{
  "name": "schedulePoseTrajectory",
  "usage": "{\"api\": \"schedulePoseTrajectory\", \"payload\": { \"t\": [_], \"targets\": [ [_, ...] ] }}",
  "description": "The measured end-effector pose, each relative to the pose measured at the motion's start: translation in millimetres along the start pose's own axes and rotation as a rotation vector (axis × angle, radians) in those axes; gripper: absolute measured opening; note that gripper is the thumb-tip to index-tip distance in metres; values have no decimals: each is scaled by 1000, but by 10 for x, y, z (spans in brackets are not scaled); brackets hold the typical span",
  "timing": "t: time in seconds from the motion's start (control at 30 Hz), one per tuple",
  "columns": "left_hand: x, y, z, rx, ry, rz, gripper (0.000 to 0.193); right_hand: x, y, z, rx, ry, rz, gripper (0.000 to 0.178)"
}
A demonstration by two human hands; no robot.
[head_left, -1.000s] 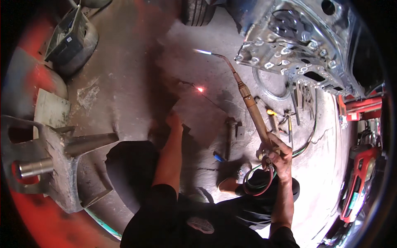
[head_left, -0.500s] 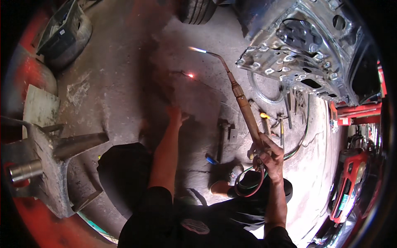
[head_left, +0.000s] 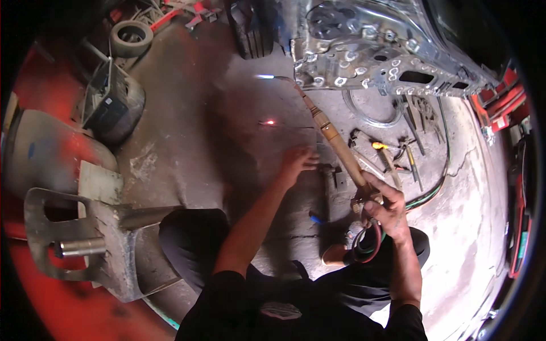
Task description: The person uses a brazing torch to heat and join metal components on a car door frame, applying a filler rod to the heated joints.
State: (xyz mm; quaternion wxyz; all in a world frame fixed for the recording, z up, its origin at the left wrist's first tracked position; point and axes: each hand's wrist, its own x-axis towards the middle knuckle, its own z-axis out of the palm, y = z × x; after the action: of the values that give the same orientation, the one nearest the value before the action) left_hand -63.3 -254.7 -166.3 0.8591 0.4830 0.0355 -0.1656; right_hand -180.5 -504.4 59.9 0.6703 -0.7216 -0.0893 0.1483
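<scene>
Head view: a torch-heating step seems in hand. The right hand's (head_left: 389,209) grip is wrapped around the lit torch (head_left: 339,149); the left hand (head_left: 297,163) looks empty, fingers loosely parted, near the glowing piece (head_left: 269,122) on the floor (head_left: 176,136). The next move calls for keeping flame (head_left: 265,77) off fingers. Room opens leftward; the metal panel's (head_left: 364,71) edge and tools (head_left: 412,162) crowd the right.

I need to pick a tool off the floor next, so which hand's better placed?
The left hand, I'd say: its grip looks empty and open above the floor. The right hand has its grip around the torch, whose flame is lit.
</scene>
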Motion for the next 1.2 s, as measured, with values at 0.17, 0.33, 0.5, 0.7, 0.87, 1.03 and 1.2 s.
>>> {"api": "schedulePoseTrajectory", "payload": {
  "t": [0.17,0.33,0.5,0.7,0.87,1.03,1.2],
  "targets": [
    [-436,953,1026,222,-434,-24,44,-189,-120,-172,54,53,-71,60],
    [-729,1375,1427,273,-547,-88,50,-311,-121,-198,104,48,-35,61],
    [-906,1270,1431,160,-418,-76,47,-339,-183,-96,93,-22,20,59],
    [-912,1220,1342,137,-394,-36,43,-254,-107,-59,94,-33,14,58],
    [-905,1270,1380,147,-414,-17,41,-249,-12,-68,254,-42,31,54],
    [-765,1165,1477,-43,-408,14,41,-173,106,-166,421,-4,57,54],
    [-646,1205,1476,3,-298,-7,42,-20,40,-129,446,45,67,59]
  ]
}}
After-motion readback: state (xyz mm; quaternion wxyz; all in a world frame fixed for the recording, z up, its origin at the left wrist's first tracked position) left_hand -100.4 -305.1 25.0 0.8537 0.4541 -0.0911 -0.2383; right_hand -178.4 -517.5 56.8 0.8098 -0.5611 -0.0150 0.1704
